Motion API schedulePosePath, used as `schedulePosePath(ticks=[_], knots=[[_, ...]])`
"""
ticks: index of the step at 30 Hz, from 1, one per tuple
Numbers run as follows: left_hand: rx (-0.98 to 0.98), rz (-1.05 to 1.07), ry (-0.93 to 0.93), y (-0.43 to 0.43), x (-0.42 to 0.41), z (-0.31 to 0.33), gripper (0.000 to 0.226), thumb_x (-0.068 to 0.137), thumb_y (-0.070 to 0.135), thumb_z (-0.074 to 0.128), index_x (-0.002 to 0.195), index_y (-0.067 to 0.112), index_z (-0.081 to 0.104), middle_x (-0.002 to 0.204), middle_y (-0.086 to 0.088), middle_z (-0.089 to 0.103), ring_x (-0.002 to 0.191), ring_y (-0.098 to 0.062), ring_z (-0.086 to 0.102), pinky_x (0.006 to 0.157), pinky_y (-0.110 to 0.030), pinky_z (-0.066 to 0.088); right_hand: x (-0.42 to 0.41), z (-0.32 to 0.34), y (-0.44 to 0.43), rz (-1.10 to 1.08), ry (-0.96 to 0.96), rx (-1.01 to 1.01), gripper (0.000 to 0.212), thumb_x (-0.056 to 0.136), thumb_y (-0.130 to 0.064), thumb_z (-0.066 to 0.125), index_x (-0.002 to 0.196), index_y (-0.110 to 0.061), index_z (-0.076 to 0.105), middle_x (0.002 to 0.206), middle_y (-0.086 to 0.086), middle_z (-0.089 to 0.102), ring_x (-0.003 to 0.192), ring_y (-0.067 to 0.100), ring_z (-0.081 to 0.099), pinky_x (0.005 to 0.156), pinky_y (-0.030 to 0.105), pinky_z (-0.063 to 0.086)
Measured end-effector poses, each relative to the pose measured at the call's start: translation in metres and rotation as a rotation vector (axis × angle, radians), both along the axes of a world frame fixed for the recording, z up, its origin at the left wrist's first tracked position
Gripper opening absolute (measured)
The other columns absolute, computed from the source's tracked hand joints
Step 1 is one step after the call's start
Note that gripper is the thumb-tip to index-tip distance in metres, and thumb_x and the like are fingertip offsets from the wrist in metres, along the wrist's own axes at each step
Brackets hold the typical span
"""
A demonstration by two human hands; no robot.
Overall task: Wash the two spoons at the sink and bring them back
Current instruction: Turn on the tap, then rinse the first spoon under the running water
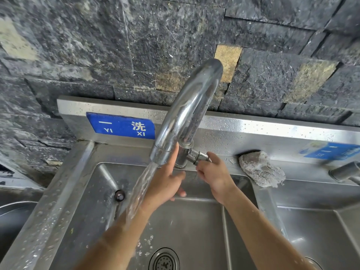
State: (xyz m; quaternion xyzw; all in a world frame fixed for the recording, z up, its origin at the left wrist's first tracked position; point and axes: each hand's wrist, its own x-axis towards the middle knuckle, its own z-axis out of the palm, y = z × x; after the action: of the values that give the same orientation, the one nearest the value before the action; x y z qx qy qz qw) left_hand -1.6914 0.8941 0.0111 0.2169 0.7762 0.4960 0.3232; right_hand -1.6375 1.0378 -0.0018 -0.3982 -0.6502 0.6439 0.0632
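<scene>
Commercial kitchen wash station: labelled steel sinks (78, 191), stone wall (97, 45).

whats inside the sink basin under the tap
Running water from the spout, a dark knob on the left wall and the drain strainer. Arms cover part of the floor. No spoons show; the left hand may hide them. The right hand grips the tap handle.

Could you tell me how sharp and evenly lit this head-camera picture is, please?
Head view: light is soft and even, no hard shadows; head view: glare streaks the faucet spout; head view: the wide lens skews the sink rim; head view: the right blue label is smeared, the centre sharp.
</scene>
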Motion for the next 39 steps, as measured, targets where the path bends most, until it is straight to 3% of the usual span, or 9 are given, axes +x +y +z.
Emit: schedulePosePath(ticks=[5,7,11,15,21,25,28,32,39], knots=[[0.033,0.086,-0.044,-0.010,0.014,-0.010,0.075,0.101,0.018,0.052,0.152,0.054,0.010,0.141,0.023,0.036,0.089,-0.016,0.074,0.063,-0.025,0.059,0.014,-0.005,-0.012,-0.091,0.072,-0.151,0.071,0.068,-0.044,0.073,0.134,-0.025,0.055,0.116,-0.004,0.069,0.110,0.014,0.064,0.114,0.041,0.044],[0.041,0.175,-0.097,-0.019,0.021,-0.023,0.066,0.101,0.013,0.052,0.154,0.039,0.022,0.147,0.010,0.044,0.087,-0.020,0.070,0.059,-0.017,0.053,0.026,-0.011,-0.027,-0.184,0.092,-0.125,0.059,0.067,-0.047,0.075,0.119,-0.024,0.062,0.111,-0.012,0.072,0.110,0.010,0.064,0.113,0.043,0.045],[-0.089,0.167,-0.158,-0.044,0.039,-0.049,0.043,0.105,0.017,0.046,0.147,0.021,0.040,0.137,-0.002,0.058,0.099,-0.022,0.068,0.077,-0.022,0.054,0.054,-0.042,-0.075,-0.436,0.057,-0.060,0.046,0.083,-0.030,0.077,0.125,-0.034,0.059,0.118,-0.008,0.068,0.110,0.008,0.065,0.100,0.031,0.045],[-0.207,0.270,-0.197,-0.065,0.046,-0.086,0.031,0.103,0.011,0.049,0.133,0.009,0.055,0.131,-0.010,0.063,0.109,-0.027,0.066,0.094,-0.036,0.052,0.052,-0.078,-0.115,-0.387,-0.057,-0.025,0.031,0.088,-0.024,0.070,0.117,-0.032,0.063,0.105,-0.012,0.071,0.094,0.000,0.065,0.096,0.033,0.049],[-0.278,0.428,-0.186,-0.103,0.037,-0.144,0.024,0.099,0.015,0.054,0.116,0.005,0.067,0.116,-0.017,0.070,0.097,-0.027,0.067,0.086,-0.036,0.055,0.021,-0.131,-0.163,-0.120,-0.205,-0.066,0.017,0.089,-0.020,0.066,0.105,-0.023,0.072,0.098,0.001,0.077,0.095,0.024,0.073,0.091,0.047,0.059],[-0.375,0.441,-0.073,-0.122,0.027,-0.174,0.014,0.093,0.018,0.062,0.100,0.012,0.073,0.086,0.005,0.067,0.080,-0.014,0.065,0.056,-0.007,0.042,-0.005,-0.168,-0.183,-0.027,-0.258,-0.075,0.017,0.095,-0.014,0.060,0.084,-0.025,0.068,0.084,0.004,0.070,0.075,0.019,0.068,0.064,0.024,0.054],[-0.384,0.486,-0.118,-0.129,0.021,-0.200,0.019,0.091,0.017,0.059,0.105,0.016,0.072,0.089,0.011,0.067,0.077,-0.008,0.063,0.053,-0.007,0.040,-0.025,-0.191,-0.190,0.023,-0.318,-0.033,0.014,0.093,-0.012,0.059,0.094,-0.014,0.072,0.083,0.002,0.070,0.067,0.009,0.069,0.051,0.006,0.047],[-0.382,0.524,-0.102,-0.136,0.018,-0.234,0.014,0.090,0.024,0.056,0.086,0.020,0.068,0.075,0.011,0.068,0.069,-0.012,0.058,0.047,-0.012,0.034,-0.039,-0.221,-0.194,0.083,-0.423,0.021,0.035,0.090,-0.019,0.062,0.124,-0.016,0.070,0.115,0.004,0.074,0.108,0.023,0.068,0.102,0.037,0.053],[-0.258,0.639,-0.220,-0.140,0.007,-0.273,0.022,0.091,0.020,0.052,0.094,0.021,0.073,0.087,0.000,0.076,0.088,-0.027,0.070,0.079,-0.043,0.057,-0.060,-0.269,-0.208,0.082,-0.493,0.080,0.036,0.089,-0.025,0.069,0.124,-0.015,0.069,0.115,0.006,0.075,0.117,0.027,0.065,0.105,0.039,0.050]])
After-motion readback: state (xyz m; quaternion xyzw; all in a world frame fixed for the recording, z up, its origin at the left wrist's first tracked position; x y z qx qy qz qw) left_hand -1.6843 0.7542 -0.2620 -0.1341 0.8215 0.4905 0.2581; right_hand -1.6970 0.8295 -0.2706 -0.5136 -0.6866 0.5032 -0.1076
